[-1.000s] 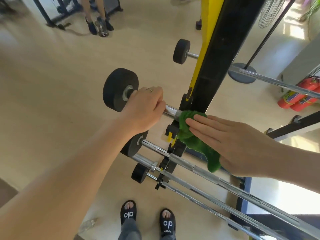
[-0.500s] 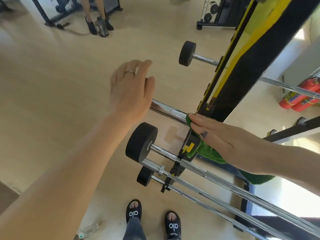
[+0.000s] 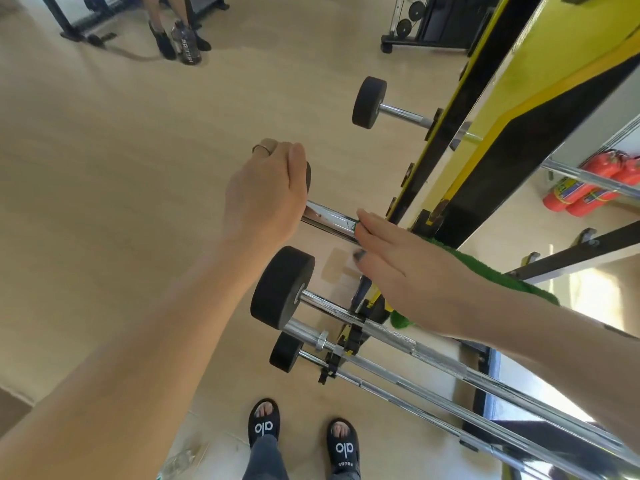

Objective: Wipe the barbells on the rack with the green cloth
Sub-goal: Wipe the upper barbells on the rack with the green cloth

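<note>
Where visible: five barbells (image 3: 330, 220), one cloth (image 3: 485, 268)

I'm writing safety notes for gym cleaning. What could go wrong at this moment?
The left hand sits over the end weight of the barbell being wiped; if the bar rolls on the rack, fingers could get pinched. The open sandals below would leave toes exposed if it slipped off. The green cloth could snag.

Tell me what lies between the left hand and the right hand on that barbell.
In the head view, only a short bare stretch of chrome bar separates the left hand from the right hand, which presses the green cloth onto it.
</note>
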The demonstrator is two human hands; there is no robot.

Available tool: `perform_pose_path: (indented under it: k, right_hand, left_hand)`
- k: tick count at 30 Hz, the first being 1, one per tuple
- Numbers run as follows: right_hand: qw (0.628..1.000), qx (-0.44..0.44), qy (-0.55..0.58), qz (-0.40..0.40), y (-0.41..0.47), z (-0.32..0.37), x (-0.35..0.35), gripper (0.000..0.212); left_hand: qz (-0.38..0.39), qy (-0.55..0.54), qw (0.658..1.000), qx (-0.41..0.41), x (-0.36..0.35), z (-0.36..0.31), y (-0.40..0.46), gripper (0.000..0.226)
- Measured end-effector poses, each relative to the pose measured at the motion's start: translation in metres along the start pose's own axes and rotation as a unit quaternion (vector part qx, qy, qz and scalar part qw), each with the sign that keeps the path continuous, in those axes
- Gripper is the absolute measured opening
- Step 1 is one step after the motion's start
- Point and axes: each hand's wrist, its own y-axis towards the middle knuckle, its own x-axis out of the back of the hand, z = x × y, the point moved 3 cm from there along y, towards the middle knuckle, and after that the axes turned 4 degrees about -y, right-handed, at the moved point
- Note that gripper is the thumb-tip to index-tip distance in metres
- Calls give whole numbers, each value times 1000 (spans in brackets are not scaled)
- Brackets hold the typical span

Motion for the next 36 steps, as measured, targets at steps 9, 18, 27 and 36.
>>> perform_pose_path:
  k: [9,18,27,36]
  right_hand:
    - [995,-4,-34,-98,-13,-3,9,51]
    - [986,23,-151,-68,-21,-10,-11,68]
    - [997,-7,-73,-1,4,4,2,60]
    - [998,19,-61,-28,34,26,-3,66]
  left_hand:
    - [-8,-25,1000,4,-6,10,4,43]
    - [-8,-12,1000,4,-4,11,2,40]
    - [-13,-28,999,9,-6,8,1,42]
    - [3,-110,993,37,-2,7,2,50]
